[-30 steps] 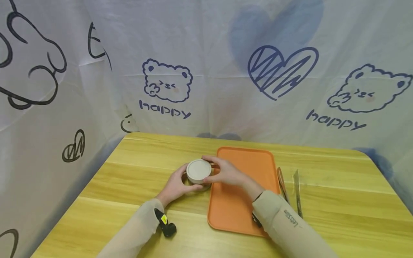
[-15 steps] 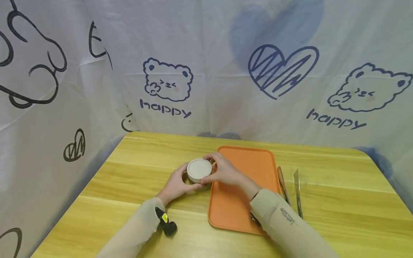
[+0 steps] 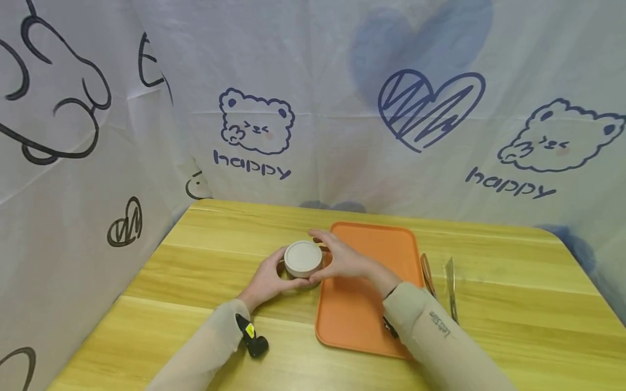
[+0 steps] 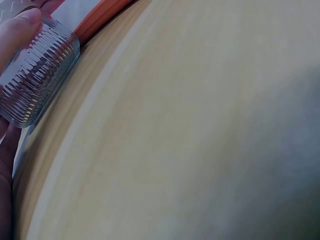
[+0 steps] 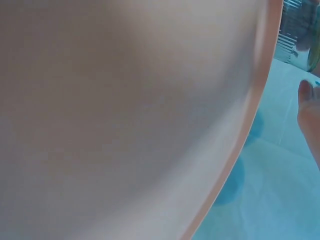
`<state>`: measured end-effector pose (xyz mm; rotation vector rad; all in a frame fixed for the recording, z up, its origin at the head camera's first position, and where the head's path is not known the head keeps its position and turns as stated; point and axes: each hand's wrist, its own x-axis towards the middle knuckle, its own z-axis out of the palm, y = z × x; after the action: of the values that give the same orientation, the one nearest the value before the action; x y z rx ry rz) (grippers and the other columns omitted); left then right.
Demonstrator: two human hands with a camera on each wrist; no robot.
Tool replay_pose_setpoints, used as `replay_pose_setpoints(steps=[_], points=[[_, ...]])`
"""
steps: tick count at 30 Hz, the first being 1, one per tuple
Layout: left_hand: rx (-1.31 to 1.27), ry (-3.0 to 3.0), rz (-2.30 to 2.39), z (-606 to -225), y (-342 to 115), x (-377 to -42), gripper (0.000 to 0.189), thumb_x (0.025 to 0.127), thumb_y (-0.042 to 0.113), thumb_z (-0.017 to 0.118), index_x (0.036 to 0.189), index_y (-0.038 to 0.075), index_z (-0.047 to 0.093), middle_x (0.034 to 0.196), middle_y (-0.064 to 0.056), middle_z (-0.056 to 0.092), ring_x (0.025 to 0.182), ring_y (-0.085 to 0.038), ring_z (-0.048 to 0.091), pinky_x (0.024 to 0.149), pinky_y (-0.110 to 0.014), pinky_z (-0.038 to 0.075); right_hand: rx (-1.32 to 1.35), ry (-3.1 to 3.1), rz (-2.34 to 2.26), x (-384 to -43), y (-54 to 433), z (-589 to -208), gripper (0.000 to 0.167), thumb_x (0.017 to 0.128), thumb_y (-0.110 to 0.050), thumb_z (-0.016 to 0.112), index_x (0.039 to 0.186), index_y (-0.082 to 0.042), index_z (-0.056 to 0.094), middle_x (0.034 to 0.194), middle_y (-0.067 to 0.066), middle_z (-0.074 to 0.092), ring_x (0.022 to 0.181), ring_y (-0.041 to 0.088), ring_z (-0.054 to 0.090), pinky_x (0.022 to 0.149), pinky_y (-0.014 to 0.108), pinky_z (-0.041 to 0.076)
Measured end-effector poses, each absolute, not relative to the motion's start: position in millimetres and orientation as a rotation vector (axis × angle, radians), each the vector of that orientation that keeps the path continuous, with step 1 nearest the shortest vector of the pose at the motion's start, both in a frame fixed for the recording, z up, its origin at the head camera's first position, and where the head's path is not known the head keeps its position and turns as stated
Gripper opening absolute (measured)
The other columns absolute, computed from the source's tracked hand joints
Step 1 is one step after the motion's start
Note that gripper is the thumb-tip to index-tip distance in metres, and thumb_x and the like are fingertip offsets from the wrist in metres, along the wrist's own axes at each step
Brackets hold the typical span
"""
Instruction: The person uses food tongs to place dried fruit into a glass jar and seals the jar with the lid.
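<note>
A ribbed clear glass jar (image 4: 45, 70) with an off-white lid (image 3: 303, 257) stands upright left of the orange tray. My left hand (image 3: 266, 279) grips the jar's glass body from the left, thumb along the near side. At the right of the lid is my right hand (image 3: 344, 262), its thumb close to the near rim and its forefinger stretched out past the far side. In the right wrist view a fingertip (image 5: 306, 92) shows apart from the glass. The lid sits flat on the jar and hides most of the glass in the head view.
An orange tray (image 3: 357, 326) lies under my right forearm. Right of it are a tool with an orange handle (image 3: 426, 270) and a knife (image 3: 451, 288). Printed cloth (image 3: 332, 146) hangs behind the wooden table (image 3: 195, 260).
My right fingers have spread and drawn back from the lid, after closing around its rim half a second ago. The left hand and jar have stayed almost in place.
</note>
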<state>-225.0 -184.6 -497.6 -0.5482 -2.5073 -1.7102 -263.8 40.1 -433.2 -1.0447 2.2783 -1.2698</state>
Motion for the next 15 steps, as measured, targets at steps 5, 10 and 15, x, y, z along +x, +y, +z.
replay_pose_setpoints(steps=[5, 10, 15], points=[[-0.555, -2.509, -1.757, -498, -185, -226, 0.079, 0.068, 0.023, 0.088, 0.136, 0.02, 0.049, 0.131, 0.001, 0.054, 0.121, -0.017, 0.049, 0.104, -0.038, 0.039, -1.083, 2.194, -1.273, -269, 40, -434, 0.086, 0.08, -0.012, 0.078, 0.149, -0.002, 0.027, 0.151, 0.014, 0.031, 0.136, 0.027, 0.032, 0.111, 0.044, 0.028], [-0.554, -2.527, -1.754, -492, -183, -223, 0.079, 0.07, 0.017, 0.087, 0.138, 0.014, 0.047, 0.133, -0.004, 0.052, 0.122, -0.021, 0.048, 0.104, -0.039, 0.039, -1.045, 2.252, -1.286, -268, 39, -435, 0.082, 0.078, -0.016, 0.08, 0.145, 0.0, 0.035, 0.145, 0.012, 0.041, 0.132, 0.026, 0.038, 0.109, 0.042, 0.032], [-0.571, -2.536, -1.731, -473, -181, -212, 0.077, 0.072, 0.016, 0.085, 0.138, 0.01, 0.047, 0.132, -0.006, 0.053, 0.122, -0.022, 0.048, 0.104, -0.042, 0.039, -0.982, 2.311, -1.344, -266, 36, -439, 0.082, 0.074, -0.019, 0.084, 0.141, -0.002, 0.041, 0.137, 0.01, 0.047, 0.127, 0.026, 0.044, 0.104, 0.041, 0.039]])
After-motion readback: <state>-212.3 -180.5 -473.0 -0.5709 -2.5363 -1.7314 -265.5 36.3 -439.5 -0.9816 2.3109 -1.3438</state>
